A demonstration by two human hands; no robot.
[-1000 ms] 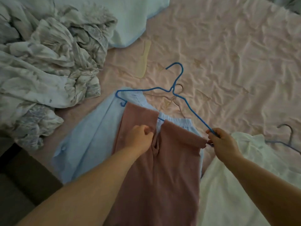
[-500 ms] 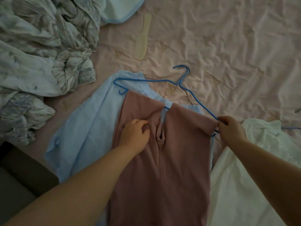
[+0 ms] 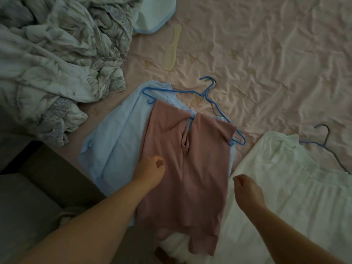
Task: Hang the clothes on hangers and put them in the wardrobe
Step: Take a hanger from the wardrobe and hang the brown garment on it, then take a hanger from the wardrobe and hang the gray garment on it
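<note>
Lying on the bed (image 3: 266, 54): two hangers, blue hanger (image 3: 219, 109) threaded through pink shorts (image 3: 186, 168), second hanger (image 3: 323, 143) under the white garment (image 3: 295, 187). Both hands, left hand (image 3: 152, 172) and right hand (image 3: 247, 189), are loosely curled, holding nothing; far right bedding is free.

The only view comes from the camera on my head, looking forward and steeply down over my forearms onto the pink bed sheet (image 3: 266, 54). It sits close above the bed, wide enough to catch the rumpled duvet (image 3: 47, 60) at my left.
</note>
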